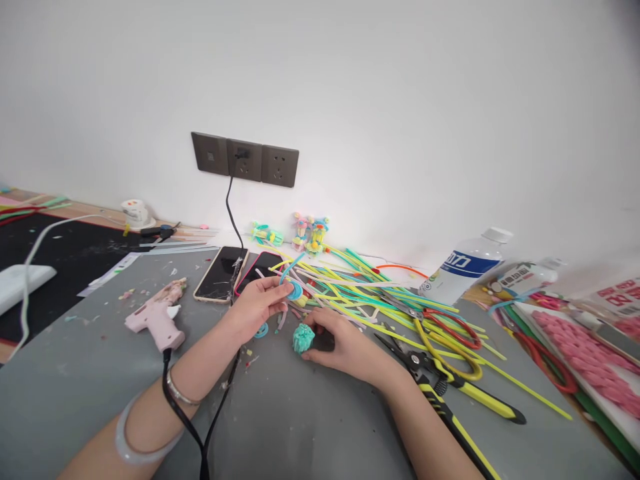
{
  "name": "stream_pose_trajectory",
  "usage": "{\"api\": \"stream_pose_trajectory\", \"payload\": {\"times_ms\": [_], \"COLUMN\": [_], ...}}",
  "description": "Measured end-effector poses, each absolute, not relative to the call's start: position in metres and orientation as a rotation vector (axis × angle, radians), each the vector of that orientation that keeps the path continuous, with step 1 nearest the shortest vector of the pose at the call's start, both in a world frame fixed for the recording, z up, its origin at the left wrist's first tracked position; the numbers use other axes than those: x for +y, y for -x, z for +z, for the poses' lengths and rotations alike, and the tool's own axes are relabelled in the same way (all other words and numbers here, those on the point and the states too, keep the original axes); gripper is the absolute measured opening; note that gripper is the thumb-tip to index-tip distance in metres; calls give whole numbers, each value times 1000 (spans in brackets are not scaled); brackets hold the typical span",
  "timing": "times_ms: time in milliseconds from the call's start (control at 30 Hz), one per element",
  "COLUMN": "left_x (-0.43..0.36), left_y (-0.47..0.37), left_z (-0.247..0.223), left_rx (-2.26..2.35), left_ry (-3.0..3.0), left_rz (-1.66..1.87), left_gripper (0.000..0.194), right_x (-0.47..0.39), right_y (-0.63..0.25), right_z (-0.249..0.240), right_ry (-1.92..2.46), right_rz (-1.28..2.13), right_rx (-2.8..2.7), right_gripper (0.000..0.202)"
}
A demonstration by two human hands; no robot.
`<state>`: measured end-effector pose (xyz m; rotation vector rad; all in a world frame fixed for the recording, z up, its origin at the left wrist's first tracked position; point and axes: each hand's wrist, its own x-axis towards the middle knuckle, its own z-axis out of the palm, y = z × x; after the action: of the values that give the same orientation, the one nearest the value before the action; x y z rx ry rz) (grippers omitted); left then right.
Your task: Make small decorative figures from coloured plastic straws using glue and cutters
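Head view: left hand (257, 303), frame center, has thumb and fingers pinched on blue coil (296, 289), loose end pointing up. Right hand (340, 340), just right of center, thumb and fingers closed around teal ball (303, 339), low center. Second blue coil (261, 331) on gray table (280, 413) below left hand. Pink glue gun (156, 316) left of center; yellow-handled pliers (445, 380) lower right; bottle (467, 263) right.
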<state>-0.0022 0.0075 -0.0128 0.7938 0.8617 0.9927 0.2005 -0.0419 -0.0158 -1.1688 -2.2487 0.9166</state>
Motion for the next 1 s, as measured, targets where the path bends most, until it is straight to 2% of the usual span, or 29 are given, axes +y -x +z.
{"api": "stream_pose_trajectory", "payload": {"times_ms": [167, 367, 533, 600, 733, 867, 1000], "left_x": [8, 8, 4, 2, 0, -2, -3], "left_y": [3, 5, 3, 2, 1, 1, 0], "left_z": [-13, -15, -9, -7, -8, -7, -4], "left_rx": [876, 868, 877, 889, 882, 879, 912], "left_ry": [-799, -860, -917, -965, -1116, -1221, -1217], "left_rz": [963, 970, 988, 1008, 1017, 995, 1015], "left_gripper": [42, 36, 37, 38, 39, 38, 43], "right_x": [-43, -43, -40, -37, -27, -14, -9], "right_y": [-200, -201, -220, -227, -219, -192, -180], "right_z": [-16, -14, -8, -4, 5, 15, 21], "right_ry": [1209, 1219, 1087, 1056, 1076, 1011, 1012], "right_rz": [941, 948, 1085, 1107, 1135, 1367, 1454], "right_rx": [-2236, -2236, -2122, -1998, -1714, -1609, -1593], "right_gripper": [41, 49, 62, 58, 39, 35, 32]}}
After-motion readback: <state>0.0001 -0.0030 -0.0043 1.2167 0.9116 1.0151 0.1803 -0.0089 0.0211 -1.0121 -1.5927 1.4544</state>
